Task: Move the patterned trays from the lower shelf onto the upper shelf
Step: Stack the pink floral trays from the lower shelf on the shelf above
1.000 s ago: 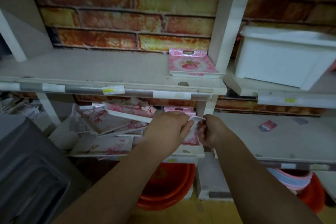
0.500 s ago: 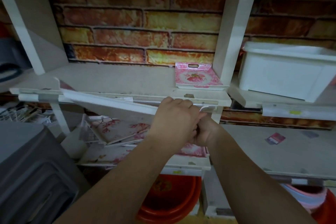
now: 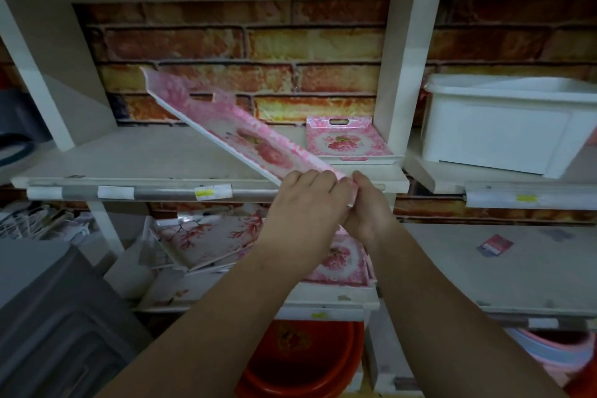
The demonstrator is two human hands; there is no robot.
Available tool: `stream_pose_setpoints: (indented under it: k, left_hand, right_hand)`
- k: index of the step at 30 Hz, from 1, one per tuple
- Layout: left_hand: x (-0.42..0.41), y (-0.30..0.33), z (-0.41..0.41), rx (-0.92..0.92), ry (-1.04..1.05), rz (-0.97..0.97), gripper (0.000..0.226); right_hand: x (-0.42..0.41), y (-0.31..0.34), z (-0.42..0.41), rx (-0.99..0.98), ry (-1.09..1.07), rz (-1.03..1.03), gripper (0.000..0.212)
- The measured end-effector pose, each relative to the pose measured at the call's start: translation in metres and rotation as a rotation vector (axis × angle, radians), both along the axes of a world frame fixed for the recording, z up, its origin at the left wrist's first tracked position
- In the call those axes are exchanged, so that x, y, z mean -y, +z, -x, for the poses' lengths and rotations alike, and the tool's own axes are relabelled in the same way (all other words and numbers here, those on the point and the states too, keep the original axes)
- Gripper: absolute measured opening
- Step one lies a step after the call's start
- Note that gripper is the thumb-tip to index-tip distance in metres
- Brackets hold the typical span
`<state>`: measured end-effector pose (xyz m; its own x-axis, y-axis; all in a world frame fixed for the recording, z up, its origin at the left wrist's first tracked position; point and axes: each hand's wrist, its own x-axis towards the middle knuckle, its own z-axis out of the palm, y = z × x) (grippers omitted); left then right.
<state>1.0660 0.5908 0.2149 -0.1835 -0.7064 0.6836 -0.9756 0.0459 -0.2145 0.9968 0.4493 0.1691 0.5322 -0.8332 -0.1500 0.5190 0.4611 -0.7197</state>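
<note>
From the head camera, the left hand (image 3: pixel 305 203) and right hand (image 3: pixel 366 207) both pinch the near edge of a pink flowered tray (image 3: pixel 245 136), each grip closed on it. The tray tilts up and leftward over the upper shelf (image 3: pixel 145 161). Another pink tray (image 3: pixel 347 140) lies flat at that shelf's right end. More trays (image 3: pixel 206 236) are piled on the lower shelf (image 3: pixel 323 300).

Both forearms are reaching up and forward, converging at the middle. The left hand (image 3: pixel 307 200) is curling its fingers (image 3: pixel 315 176) over a tray edge, knuckles up. The right hand (image 3: pixel 366 205) is pressing close beside it, touching it, pinching the same edge with its fingertips (image 3: pixel 357 178)
</note>
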Motion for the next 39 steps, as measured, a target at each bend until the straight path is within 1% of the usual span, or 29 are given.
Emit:
stream_pose_setpoints:
  k: [1,4,5,8,10,13,15,19,21,22,23,24,25,26,27,28,29,30,31,32,33,35,36,37,39]
  left_hand:
    - [0.005,-0.001,-0.003,-0.01,0.006,-0.001,0.05]
    - [0.026,-0.002,-0.015,-0.024,0.111,-0.039,0.043]
    - [0.035,-0.002,-0.02,-0.029,0.15,-0.053,0.039]
    - [0.073,-0.006,-0.025,-0.042,0.267,-0.12,0.033]
    - [0.096,-0.009,-0.027,-0.038,0.352,-0.159,0.038]
    - [0.137,-0.012,-0.032,-0.054,0.431,-0.192,0.047]
    - [0.165,-0.007,-0.04,-0.031,0.448,-0.186,0.044]
    - [0.214,0.013,-0.051,0.008,0.424,-0.265,0.033]
    - [0.23,0.019,-0.054,0.021,0.417,-0.245,0.029]
    - [0.236,0.021,-0.056,0.028,0.418,-0.226,0.027]
    - [0.24,0.022,-0.058,0.028,0.418,-0.211,0.026]
    - [0.243,0.022,-0.061,0.021,0.418,-0.193,0.025]
    - [0.246,0.023,-0.064,0.011,0.419,-0.176,0.024]
    - [0.248,0.024,-0.067,0.003,0.421,-0.159,0.023]
    - [0.25,0.025,-0.069,0.001,0.424,-0.147,0.022]
    - [0.253,0.026,-0.072,0.004,0.424,-0.137,0.021]
    - [0.255,0.028,-0.074,0.006,0.425,-0.129,0.019]
    - [0.257,0.03,-0.078,0.008,0.422,-0.119,0.017]
    - [0.258,0.031,-0.081,0.006,0.416,-0.111,0.015]
    - [0.259,0.033,-0.084,0.005,0.408,-0.101,0.014]
    - [0.259,0.034,-0.087,0.006,0.401,-0.091,0.013]
    - [0.258,0.035,-0.093,0.012,0.381,-0.079,0.013]
    - [0.257,0.034,-0.096,0.019,0.368,-0.077,0.013]
    - [0.256,0.031,-0.097,0.025,0.361,-0.083,0.013]
    - [0.255,0.027,-0.103,0.036,0.338,-0.101,0.015]
  right_hand:
    - [0.007,0.002,0.0,-0.01,-0.029,0.029,0.039]
    - [0.029,0.006,-0.004,-0.03,-0.113,0.097,0.046]
    - [0.036,0.007,-0.006,-0.032,-0.115,0.148,0.046]
    - [0.065,0.012,-0.015,-0.123,-0.125,0.292,0.045]
    - [0.078,0.015,-0.023,-0.169,-0.135,0.361,0.046]
    - [0.105,0.016,-0.03,-0.158,-0.139,0.357,0.045]
    - [0.126,0.013,-0.029,-0.122,-0.118,0.331,0.044]
    - [0.159,0.011,-0.018,-0.07,-0.074,0.323,0.043]
    - [0.172,0.015,-0.013,-0.051,-0.043,0.332,0.042]
    - [0.176,0.019,-0.008,-0.082,-0.027,0.349,0.041]
    - [0.181,0.024,-0.004,-0.142,-0.005,0.39,0.041]
    - [0.184,0.031,0.001,-0.261,0.011,0.476,0.041]
    - [0.185,0.039,0.005,-0.451,0.011,0.629,0.043]
    - [0.186,0.046,0.009,-0.684,-0.016,0.837,0.047]
    - [0.185,0.051,0.011,-0.906,-0.093,1.067,0.05]
    - [0.184,0.055,0.012,-1.072,-0.228,1.283,0.051]
    - [0.18,0.059,0.011,-1.139,-0.404,1.457,0.05]
    - [0.176,0.063,0.008,-1.128,-0.567,1.578,0.045]
    - [0.172,0.066,0.005,-1.086,-0.686,1.659,0.035]
    - [0.171,0.068,0.001,-1.063,-0.737,1.714,0.024]
    - [0.172,0.07,-0.003,-1.095,-0.736,1.748,0.022]
    - [0.179,0.07,-0.009,-1.257,-0.614,1.763,0.039]
    - [0.182,0.069,-0.011,-1.329,-0.565,1.74,0.04]
    - [0.185,0.065,-0.012,-1.379,-0.547,1.72,0.035]
    - [0.188,0.06,-0.018,-1.473,-0.579,1.684,0.022]
